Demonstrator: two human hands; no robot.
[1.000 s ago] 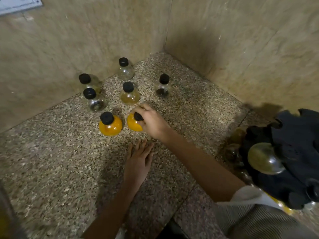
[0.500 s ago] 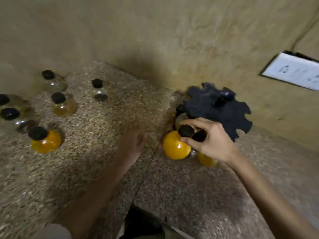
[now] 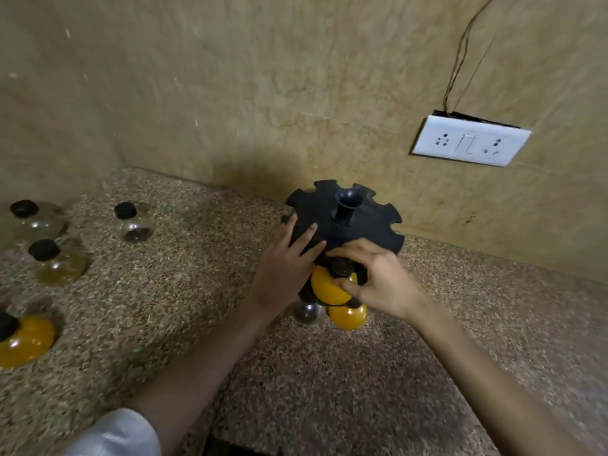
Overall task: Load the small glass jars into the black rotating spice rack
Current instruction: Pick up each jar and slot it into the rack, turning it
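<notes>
While our left hand [image 3: 285, 258] lies spread flat on the rack [image 3: 342, 222], our right hand [image 3: 378, 281] pinches the yellow jar [image 3: 327, 287] at its near edge.

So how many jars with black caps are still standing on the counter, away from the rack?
4: clear glass jar far left, clear jar beside it, pale-yellow jar in front, orange jar nearest. More may be outside the view.
</notes>
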